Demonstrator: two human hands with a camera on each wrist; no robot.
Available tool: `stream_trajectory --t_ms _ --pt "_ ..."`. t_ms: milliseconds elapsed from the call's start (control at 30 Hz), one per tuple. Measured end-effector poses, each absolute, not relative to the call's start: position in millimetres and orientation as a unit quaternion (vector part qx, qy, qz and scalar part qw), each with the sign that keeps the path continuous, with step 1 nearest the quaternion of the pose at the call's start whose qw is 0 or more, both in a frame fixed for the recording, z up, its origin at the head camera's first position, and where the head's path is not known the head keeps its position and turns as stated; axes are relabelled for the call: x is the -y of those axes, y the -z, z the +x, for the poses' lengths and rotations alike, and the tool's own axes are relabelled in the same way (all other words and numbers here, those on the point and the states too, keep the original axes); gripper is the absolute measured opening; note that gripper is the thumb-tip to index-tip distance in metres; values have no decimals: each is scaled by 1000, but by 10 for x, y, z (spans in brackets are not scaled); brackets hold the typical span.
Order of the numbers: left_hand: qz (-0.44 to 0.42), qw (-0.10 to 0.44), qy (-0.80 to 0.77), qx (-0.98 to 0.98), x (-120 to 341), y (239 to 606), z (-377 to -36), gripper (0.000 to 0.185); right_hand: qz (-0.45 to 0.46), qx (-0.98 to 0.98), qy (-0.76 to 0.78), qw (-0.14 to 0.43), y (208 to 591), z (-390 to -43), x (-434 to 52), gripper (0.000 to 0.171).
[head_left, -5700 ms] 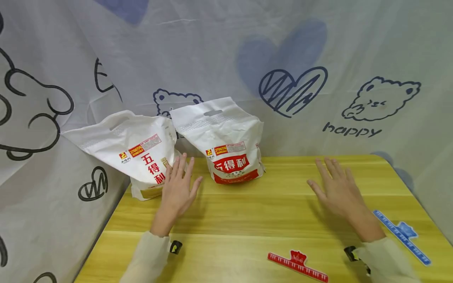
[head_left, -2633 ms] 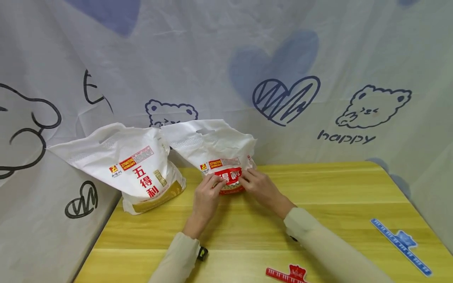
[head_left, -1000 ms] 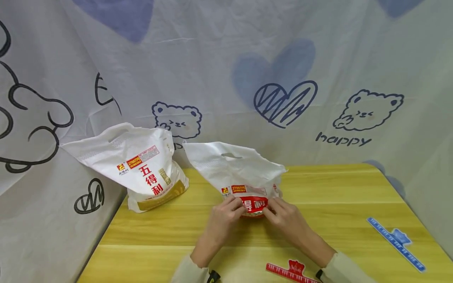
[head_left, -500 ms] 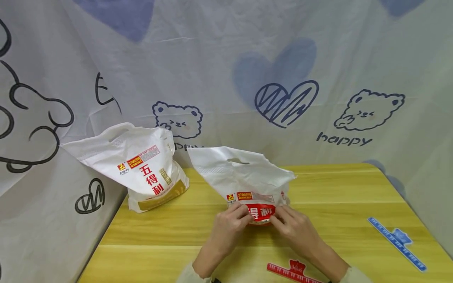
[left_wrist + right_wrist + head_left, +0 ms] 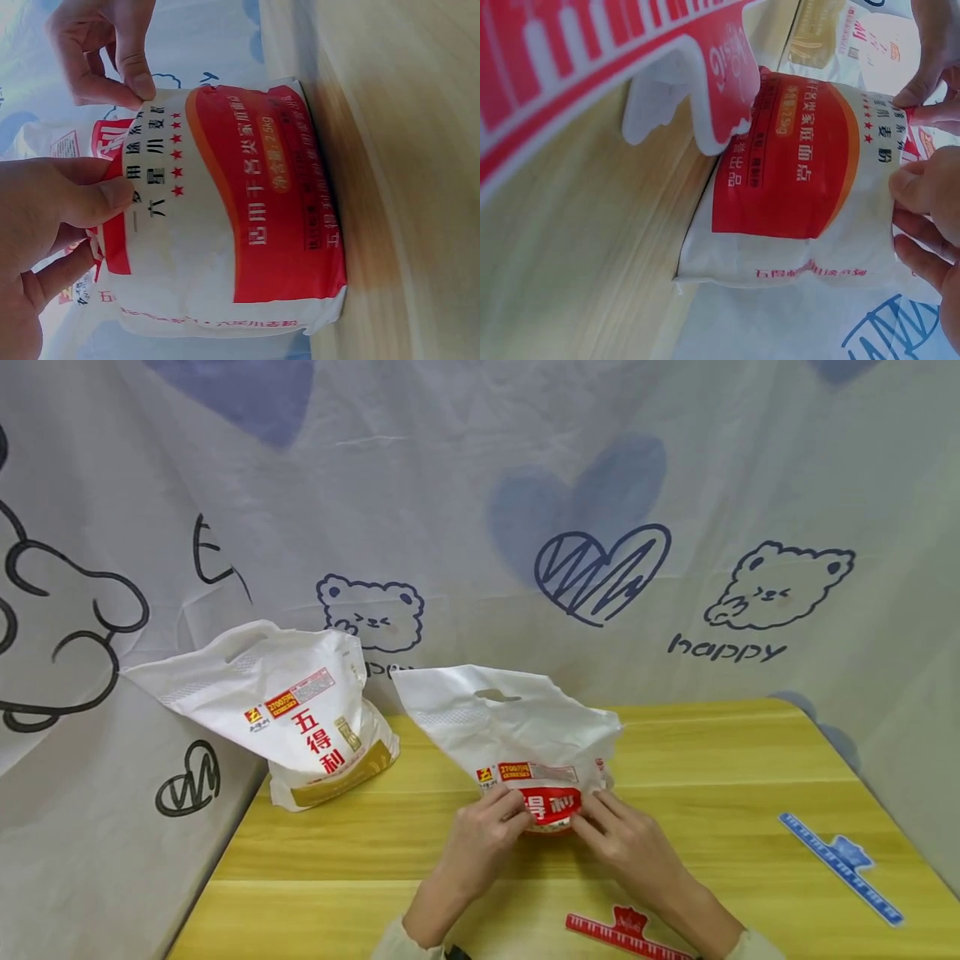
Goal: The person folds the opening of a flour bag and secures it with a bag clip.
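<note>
A white flour bag with a red label (image 5: 525, 739) stands on the yellow wooden table (image 5: 720, 760), near the middle. My left hand (image 5: 504, 810) pinches its lower front on the left, thumb on the label (image 5: 112, 196). My right hand (image 5: 594, 814) pinches the lower front on the right, fingertips (image 5: 139, 84) on the top of the red band. In the right wrist view the bag (image 5: 795, 172) sits upright on its base, with my right hand (image 5: 922, 202) at its face. The bag's handle flap leans back to the left.
A second white bag with a gold label (image 5: 300, 718) leans at the table's back left corner. A red ruler (image 5: 626, 933) lies at the near edge by my right wrist. A blue ruler (image 5: 840, 864) lies at the right. A printed cloth backdrop (image 5: 600, 527) hangs behind.
Both hands went from flat on the table to the red-label bag and drew it from the back toward me. Over the last half second it has barely moved.
</note>
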State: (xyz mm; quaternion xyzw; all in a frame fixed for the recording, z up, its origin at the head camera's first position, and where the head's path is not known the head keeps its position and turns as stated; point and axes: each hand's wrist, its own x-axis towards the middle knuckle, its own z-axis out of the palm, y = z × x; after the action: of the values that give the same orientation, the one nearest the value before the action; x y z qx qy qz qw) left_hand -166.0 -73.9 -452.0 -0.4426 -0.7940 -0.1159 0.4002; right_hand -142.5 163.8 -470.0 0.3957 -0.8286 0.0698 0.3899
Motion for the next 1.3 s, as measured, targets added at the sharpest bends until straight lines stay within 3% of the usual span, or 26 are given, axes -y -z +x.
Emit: stream_trajectory --t_ms 367,533,767,833,900,1067,1200,1300 --pt "-434 372 133 810 778 4382 -1630 25 381 827 -204 360 4515 -1403 -1720 48" --pt "-436 376 182 797 811 4222 -1673 18 333 815 -261 396 4301 -1465 -1797 45" --pt "-415 377 243 792 824 3915 -1734 27 279 780 -341 444 4062 -1543 -1918 41" --pt "-408 382 266 785 816 3826 -1760 28 260 774 -363 449 4005 -1559 -1940 33" --pt "-399 393 289 776 800 3722 -1799 30 235 772 -397 437 3956 -1582 -1946 28" --pt "-380 416 309 766 731 3420 -1909 45 175 768 -492 372 3890 -1652 -1890 55" --pt "-380 392 280 790 696 3155 -2014 63 158 746 -560 324 3883 -1695 -1835 50" --pt "-395 343 276 807 691 3007 -2123 64 144 733 -593 299 3890 -1706 -1813 44"
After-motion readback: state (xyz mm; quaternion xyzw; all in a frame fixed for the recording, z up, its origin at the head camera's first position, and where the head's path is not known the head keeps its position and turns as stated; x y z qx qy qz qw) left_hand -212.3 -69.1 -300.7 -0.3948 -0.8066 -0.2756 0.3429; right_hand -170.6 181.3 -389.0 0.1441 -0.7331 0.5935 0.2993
